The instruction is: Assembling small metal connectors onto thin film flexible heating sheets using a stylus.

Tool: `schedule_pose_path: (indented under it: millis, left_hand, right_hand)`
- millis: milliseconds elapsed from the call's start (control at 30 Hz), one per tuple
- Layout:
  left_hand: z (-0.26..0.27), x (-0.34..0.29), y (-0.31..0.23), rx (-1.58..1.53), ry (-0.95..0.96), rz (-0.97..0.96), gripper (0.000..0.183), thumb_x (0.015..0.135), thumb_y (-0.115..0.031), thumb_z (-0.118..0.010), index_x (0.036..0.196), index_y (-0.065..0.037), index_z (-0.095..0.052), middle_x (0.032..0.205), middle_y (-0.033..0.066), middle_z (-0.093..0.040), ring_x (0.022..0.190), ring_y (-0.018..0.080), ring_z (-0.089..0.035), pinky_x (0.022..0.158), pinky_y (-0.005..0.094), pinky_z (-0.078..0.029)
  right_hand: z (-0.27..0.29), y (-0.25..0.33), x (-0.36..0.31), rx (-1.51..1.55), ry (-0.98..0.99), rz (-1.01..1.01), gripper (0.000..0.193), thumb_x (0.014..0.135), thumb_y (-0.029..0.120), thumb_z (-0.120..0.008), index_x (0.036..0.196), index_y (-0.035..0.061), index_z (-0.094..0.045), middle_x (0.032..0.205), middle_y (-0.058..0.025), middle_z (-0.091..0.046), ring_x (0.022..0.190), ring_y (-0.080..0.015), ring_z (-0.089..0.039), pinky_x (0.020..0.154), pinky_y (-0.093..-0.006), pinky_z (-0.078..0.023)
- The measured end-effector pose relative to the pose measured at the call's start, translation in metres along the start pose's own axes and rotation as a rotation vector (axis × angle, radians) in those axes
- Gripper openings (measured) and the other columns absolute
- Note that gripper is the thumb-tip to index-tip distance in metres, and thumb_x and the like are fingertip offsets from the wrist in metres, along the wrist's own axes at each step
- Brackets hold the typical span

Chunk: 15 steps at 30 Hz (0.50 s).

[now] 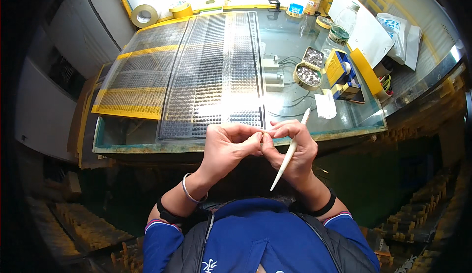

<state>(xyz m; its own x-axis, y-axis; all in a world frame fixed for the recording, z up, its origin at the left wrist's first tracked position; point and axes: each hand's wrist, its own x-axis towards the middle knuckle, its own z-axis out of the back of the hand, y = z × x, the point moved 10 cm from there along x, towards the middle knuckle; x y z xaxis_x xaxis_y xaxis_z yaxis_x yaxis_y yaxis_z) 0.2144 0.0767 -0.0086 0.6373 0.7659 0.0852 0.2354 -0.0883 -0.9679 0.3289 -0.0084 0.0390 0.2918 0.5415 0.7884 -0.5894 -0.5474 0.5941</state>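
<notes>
My left hand and my right hand meet just over the near edge of the glass-topped table. Thumb and fingertips of both are pinched together at one spot; whatever small thing lies between them is too small to make out. A slim white pen-like tool with a fine tip slants through the right hand, tip pointing up and away, blunt tapered end toward me. Beyond the left hand lies a clear sheet covered in rows of small dark pieces. Left of it is a similar sheet with yellow bands.
Two round tins of small silvery pieces, a blue-and-yellow dispenser and a white paper slip stand to the right. Behind them is a clear plastic bottle. Tape rolls sit at the far left. Thin cables cross the glass.
</notes>
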Motion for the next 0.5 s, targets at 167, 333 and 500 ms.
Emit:
schedule_pose_path:
  millis: [167,333,500]
  left_hand:
    - [0.001,0.000,0.006,-0.099,0.006,0.082,0.015,0.090,-0.004,-0.067,0.099,0.008,-0.070,0.088,0.0144,-0.072,0.072,0.0141,-0.069,0.065,0.0248,-0.058]
    - [0.003,0.000,0.012,-0.189,0.025,0.177,0.015,0.090,-0.005,-0.067,0.098,0.008,-0.069,0.087,0.0156,-0.071,0.071,0.0160,-0.070,0.064,0.0254,-0.059]
    - [0.001,0.001,0.012,-0.167,0.033,0.202,0.015,0.090,-0.006,-0.067,0.096,0.008,-0.069,0.087,0.0152,-0.071,0.072,0.0167,-0.070,0.065,0.0258,-0.060]
  right_hand:
    - [-0.002,-0.011,-0.003,0.159,0.016,-0.113,0.024,0.073,-0.003,-0.077,0.086,0.0043,-0.058,0.079,-0.0048,-0.063,0.076,-0.0180,-0.068,0.081,-0.0396,-0.058]
    - [-0.005,-0.028,-0.008,0.342,0.037,-0.313,0.023,0.076,-0.003,-0.076,0.087,0.0049,-0.058,0.081,-0.0041,-0.063,0.079,-0.0154,-0.067,0.089,-0.0386,-0.054]
    - [-0.006,-0.029,-0.008,0.333,0.062,-0.339,0.022,0.076,-0.003,-0.076,0.088,0.0041,-0.058,0.081,-0.0047,-0.064,0.079,-0.0149,-0.067,0.089,-0.0379,-0.054]
